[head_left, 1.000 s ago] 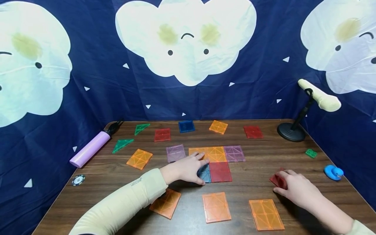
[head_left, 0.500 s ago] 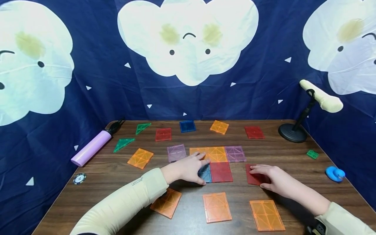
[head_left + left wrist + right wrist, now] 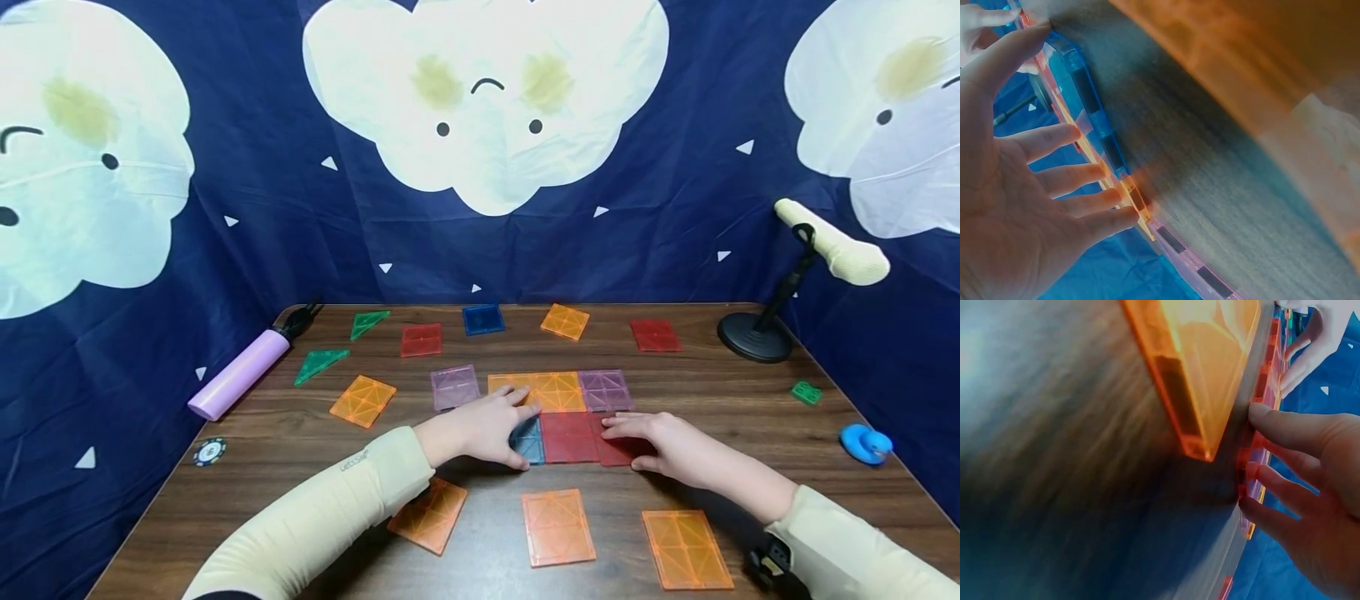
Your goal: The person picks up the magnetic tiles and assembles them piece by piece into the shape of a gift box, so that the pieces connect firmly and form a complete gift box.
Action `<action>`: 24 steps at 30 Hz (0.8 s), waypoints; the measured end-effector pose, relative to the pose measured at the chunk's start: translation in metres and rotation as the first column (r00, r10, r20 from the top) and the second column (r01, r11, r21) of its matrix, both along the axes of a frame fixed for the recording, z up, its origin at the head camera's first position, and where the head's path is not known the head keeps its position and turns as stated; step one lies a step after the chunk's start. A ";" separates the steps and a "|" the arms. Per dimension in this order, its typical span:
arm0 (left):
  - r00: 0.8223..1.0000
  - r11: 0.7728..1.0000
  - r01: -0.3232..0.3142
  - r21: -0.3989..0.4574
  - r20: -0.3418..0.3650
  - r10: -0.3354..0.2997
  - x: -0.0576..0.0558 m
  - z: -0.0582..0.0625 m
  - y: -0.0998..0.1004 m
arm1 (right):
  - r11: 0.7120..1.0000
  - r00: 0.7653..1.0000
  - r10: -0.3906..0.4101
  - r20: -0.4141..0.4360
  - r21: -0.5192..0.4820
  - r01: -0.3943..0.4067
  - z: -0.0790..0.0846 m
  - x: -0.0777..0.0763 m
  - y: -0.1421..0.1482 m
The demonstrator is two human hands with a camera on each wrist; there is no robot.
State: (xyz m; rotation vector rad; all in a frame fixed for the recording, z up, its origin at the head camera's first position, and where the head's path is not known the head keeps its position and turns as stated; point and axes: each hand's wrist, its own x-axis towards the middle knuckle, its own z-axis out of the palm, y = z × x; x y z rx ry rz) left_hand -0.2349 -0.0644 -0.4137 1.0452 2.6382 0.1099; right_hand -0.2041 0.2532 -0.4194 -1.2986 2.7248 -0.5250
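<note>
In the head view, flat see-through magnetic tiles form a group at mid-table. An orange pair [image 3: 558, 393] and a purple tile [image 3: 606, 390] make its back row, with a blue tile [image 3: 531, 442] and a red tile [image 3: 570, 437] in front. My left hand [image 3: 483, 423] rests over the blue tile with spread fingers, thumb at the near edge, fingertips on the orange. My right hand [image 3: 671, 446] holds a second red tile [image 3: 611, 452] against the first one's right side. In the right wrist view, thumb [image 3: 1282, 424] and fingers [image 3: 1285, 494] meet its edges.
Orange tiles [image 3: 558, 529] lie along the front, one partly under my left sleeve. Other loose tiles, including a red one [image 3: 422, 340], lie at the back. A purple pump [image 3: 240, 375] stands left; a black stand [image 3: 753, 337] and blue toy [image 3: 866, 443] are right.
My right hand has moved left, bringing the red tile, tilted at first, flat up to the group's red tile. My left hand has stayed on the blue tile.
</note>
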 end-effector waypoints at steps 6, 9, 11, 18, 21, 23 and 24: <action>1.000 1.000 0.004 0.006 -0.005 -0.004 0.000 -0.002 0.000 | 1.000 1.000 -0.009 -0.024 0.012 0.009 -0.001 -0.004 -0.004; 1.000 0.999 0.015 0.034 0.013 -0.015 -0.002 -0.002 -0.003 | 1.000 0.999 -0.018 -0.029 0.000 0.018 -0.002 -0.005 -0.004; 0.999 0.996 0.026 0.087 0.036 -0.030 -0.005 0.000 -0.008 | 0.999 0.999 -0.029 -0.023 -0.026 0.029 -0.003 -0.006 -0.004; 0.995 0.960 -0.085 0.266 -0.023 0.094 -0.023 0.015 -0.052 | 0.995 0.995 -0.059 0.080 -0.080 0.066 -0.005 -0.015 -0.004; 0.992 0.961 -0.110 0.255 -0.037 0.124 -0.026 0.013 -0.074 | 0.995 0.992 -0.057 0.116 -0.074 0.066 -0.005 -0.018 -0.006; 0.992 0.970 -0.107 0.217 -0.038 0.118 -0.026 0.009 -0.086 | 0.995 0.990 -0.060 0.124 -0.068 0.069 -0.006 -0.020 -0.008; 0.993 0.974 -0.098 0.206 -0.041 0.109 -0.026 0.007 -0.090 | 0.995 0.990 -0.063 0.124 -0.067 0.072 -0.006 -0.020 -0.009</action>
